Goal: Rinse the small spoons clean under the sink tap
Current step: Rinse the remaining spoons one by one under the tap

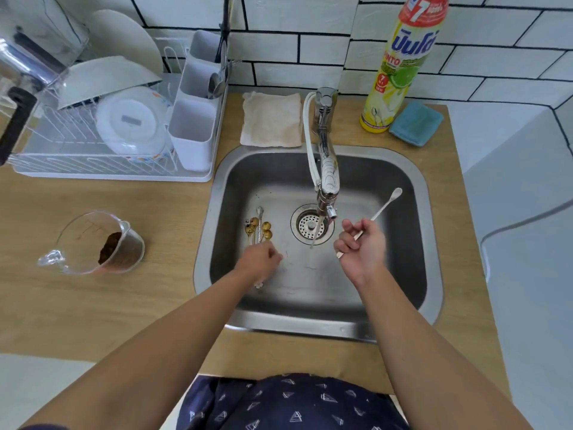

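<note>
While water runs from the tap [326, 187] over the drain [311, 225], the right hand [361, 246] grasps a long white spoon [386, 204] just right of the stream. The left hand [259, 260], fingers curled, reaches the gold spoons [259, 228] lying on the steel sink [384, 268] floor at left; whether it grips any, I cannot tell. Next, probably, spoons go under the stream. Around is a wooden counter [93, 302] with white tiled wall [310, 41].

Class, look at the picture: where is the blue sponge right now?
In the head view, the blue sponge lies on the wooden counter behind the sink's right corner, beside the dish soap bottle.
</note>
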Demonstrator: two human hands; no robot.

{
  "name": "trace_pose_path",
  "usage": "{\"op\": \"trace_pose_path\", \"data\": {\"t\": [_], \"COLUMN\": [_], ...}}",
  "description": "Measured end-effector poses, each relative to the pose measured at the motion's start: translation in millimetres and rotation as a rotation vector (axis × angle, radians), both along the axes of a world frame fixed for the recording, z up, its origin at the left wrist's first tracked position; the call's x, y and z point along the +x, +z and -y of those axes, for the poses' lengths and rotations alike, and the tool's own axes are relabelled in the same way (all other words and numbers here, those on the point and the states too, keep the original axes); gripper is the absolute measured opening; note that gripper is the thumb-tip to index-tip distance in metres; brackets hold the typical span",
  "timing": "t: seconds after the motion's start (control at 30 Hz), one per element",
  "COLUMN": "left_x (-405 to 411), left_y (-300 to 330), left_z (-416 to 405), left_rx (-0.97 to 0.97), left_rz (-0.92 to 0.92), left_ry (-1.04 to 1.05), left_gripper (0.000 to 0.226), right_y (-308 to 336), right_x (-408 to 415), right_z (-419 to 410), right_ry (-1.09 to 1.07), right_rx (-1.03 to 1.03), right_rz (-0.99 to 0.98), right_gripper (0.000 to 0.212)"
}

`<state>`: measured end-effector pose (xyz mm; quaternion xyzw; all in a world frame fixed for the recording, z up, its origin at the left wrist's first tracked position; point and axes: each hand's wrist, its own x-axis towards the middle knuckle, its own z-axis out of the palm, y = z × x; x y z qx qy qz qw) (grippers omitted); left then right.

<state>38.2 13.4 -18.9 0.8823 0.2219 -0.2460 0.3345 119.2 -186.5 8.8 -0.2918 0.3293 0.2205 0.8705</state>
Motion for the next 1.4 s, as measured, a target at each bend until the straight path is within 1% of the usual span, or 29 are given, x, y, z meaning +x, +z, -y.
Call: {"op": "trace_pose_path", "data": {"t": [0.07,0.17,0.27,0.33,0.43,0.5,0.57,0.67,0.7,0.77,0.87,0.93,1.0,1.07,1.13,1.2,1.23,1.3,1.4], "left_x": [1.9,7.9,9.4,10.3,12.5,12.9,13.0,11.0,10.2,10.6,11.5,10.6,9.7,11.3,8.3,3.8,3.1,2.9,3.3], "left_y": [-14.5,-31.0,-40.2,-44.6,-45.0,-40.1,-29.5,-5.3,2.4,15.9,32.9,38.5,40.3,39.0,36.7,36.0,35.2,34.0,33.1], "left_z": [-9.8,-10.0,-3.5,-1.3,1.0,4.4,9.6,21.4,25.5,33.4,42.7,47.5,48.7,48.0,46.6,45.9,46.0,46.9,49.1], "left_rx": [0.137,0.281,0.363,0.376,0.270,0.188,0.085,-0.189,-0.259,-0.341,-0.475,-0.553,-0.585,-0.571,-0.539,-0.509,-0.492,-0.470,-0.457], "left_rz": [0.003,-0.055,-0.088,-0.104,-0.132,-0.101,-0.023,0.048,0.068,0.109,0.113,0.089,0.069,0.086,0.100,0.118,0.129,0.142,0.152], "left_ry": [0.007,-0.039,-0.090,-0.110,-0.075,-0.090,-0.073,0.018,0.024,0.021,0.058,0.063,0.046,0.013,-0.017,-0.032,-0.033,-0.012,0.036], "left_gripper": [0.019,0.023,0.023,0.023,0.022,0.021,0.017,0.013,0.012,0.011,0.011,0.010,0.009,0.008,0.008,0.009,0.010,0.011,0.015], "right_y": [-3.2,-8.0,-10.4,-12.2,-14.9,-16.6,-17.8,-20.3,-21.7,-22.9,-19.4,-14.7,-13.7,-12.3,-15.2,-15.7,-15.3,-14.2,-17.3], "right_x": [-2.6,-5.7,-7.2,-7.4,-9.6,-10.9,-11.4,-15.6,-17.3,-19.5,-20.2,-20.5,-16.8,-12.8,-9.2,-7.9,-6.7,-1.2,1.0], "right_z": [3.0,3.9,3.3,4.2,5.7,5.1,2.7,-2.1,-3.7,-7.1,-12.4,-15.2,-15.6,-15.8,-16.0,-15.4,-15.6,-15.5,-15.3], "right_ry": [0.010,0.006,0.004,0.014,0.034,0.048,0.084,0.176,0.204,0.265,0.350,0.392,0.409,0.447,0.528,0.564,0.576,0.586,0.600], "right_rx": [0.041,0.061,0.054,0.034,-0.013,-0.075,-0.199,-0.430,-0.479,-0.546,-0.570,-0.573,-0.608,-0.628,-0.684,-0.735,-0.758,-0.799,-0.734], "right_rz": [-0.008,-0.012,-0.003,0.008,0.025,0.032,0.054,0.096,0.103,0.107,0.125,0.149,0.178,0.229,0.258,0.287,0.301,0.318,0.315], "right_gripper": [0.038,0.038,0.036,0.036,0.035,0.033,0.025,0.005,0.007,0.018,0.035,0.040,0.037,0.031,0.021,0.009,0.009,0.016,0.021]}}
